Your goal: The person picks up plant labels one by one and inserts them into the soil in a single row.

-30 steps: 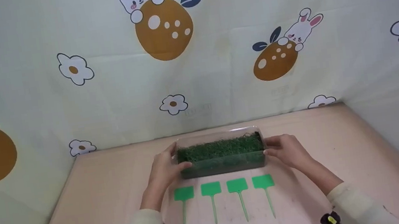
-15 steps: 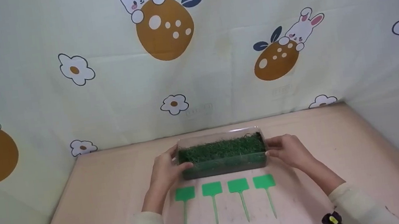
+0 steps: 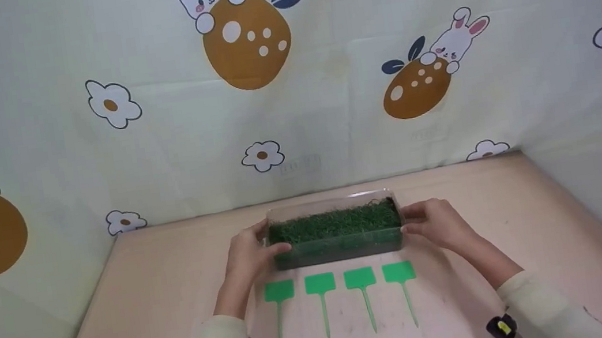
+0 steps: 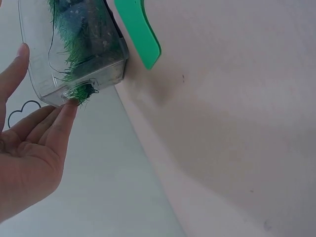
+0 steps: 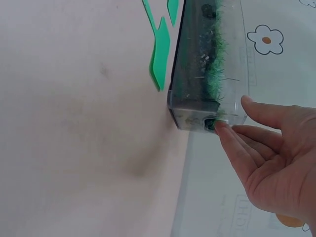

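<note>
A tub [image 3: 341, 250] of grass [image 3: 337, 222] sits toward the back of the desk [image 3: 167, 303], held at its short ends by a person's left hand [image 3: 245, 255] and right hand [image 3: 439, 226]. On the left, the thumb lies across the near corner while the other fingers reach round the end wall; on the right, fingers [image 5: 234, 148] and thumb pinch the opposite end, a fingertip at the end hole [image 5: 210, 123] and the thumb by the rim.

Of clear plastic, the tub looks stiff but thin-walled, liable to crack if squeezed hard, and its glossy sides may prove slippery. Dark, pale-flecked filling visible through the wall suggests some weight, probably modest for two hands. The end holes appear the surest hold, one hand at each to keep the long shape level; lifting by the thin rim alone would likely make it bend.

The grass stands in fine, wiry blades, seemingly soft to press, with a tuft poking out at the left end; whether it is living or artificial cannot be told. The tub is a long rectangle with rounded corners. Just in front, four thin green tags [image 3: 320, 284] lie flat in a row, each a rectangular head on a tapering stem. Behind hangs pale, creased cloth [image 3: 348, 87] printed with rabbits and white flowers.
</note>
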The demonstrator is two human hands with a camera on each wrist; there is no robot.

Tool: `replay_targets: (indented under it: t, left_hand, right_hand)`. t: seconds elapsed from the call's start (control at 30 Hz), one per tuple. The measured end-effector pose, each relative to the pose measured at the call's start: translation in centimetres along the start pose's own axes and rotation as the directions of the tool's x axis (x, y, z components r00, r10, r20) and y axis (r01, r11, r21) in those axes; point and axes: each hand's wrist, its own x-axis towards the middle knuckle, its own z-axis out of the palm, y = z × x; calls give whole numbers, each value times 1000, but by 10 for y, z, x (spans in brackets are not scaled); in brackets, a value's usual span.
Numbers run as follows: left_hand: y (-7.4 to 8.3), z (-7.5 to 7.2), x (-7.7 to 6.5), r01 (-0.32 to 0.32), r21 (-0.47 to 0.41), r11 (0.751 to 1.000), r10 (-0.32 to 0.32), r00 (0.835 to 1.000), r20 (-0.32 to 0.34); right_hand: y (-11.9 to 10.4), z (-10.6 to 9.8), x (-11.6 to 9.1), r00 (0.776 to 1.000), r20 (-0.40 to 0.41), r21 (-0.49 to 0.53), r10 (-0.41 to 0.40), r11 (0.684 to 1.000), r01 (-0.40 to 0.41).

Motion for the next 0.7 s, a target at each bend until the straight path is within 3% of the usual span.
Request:
replay_targets:
  t: [0.17, 0.7]
  left_hand:
    - [0, -1, 2, 22, -20, 1000, -22, 1000, 8]
    - [-1, -5, 0, 52, -73, 996, -50, 998, 41]
  right_hand:
    - [-5, -6, 2, 1000, -1, -35, -13, 999, 13]
    - [-20, -14, 1, 997, -59, 10, -44, 999, 45]
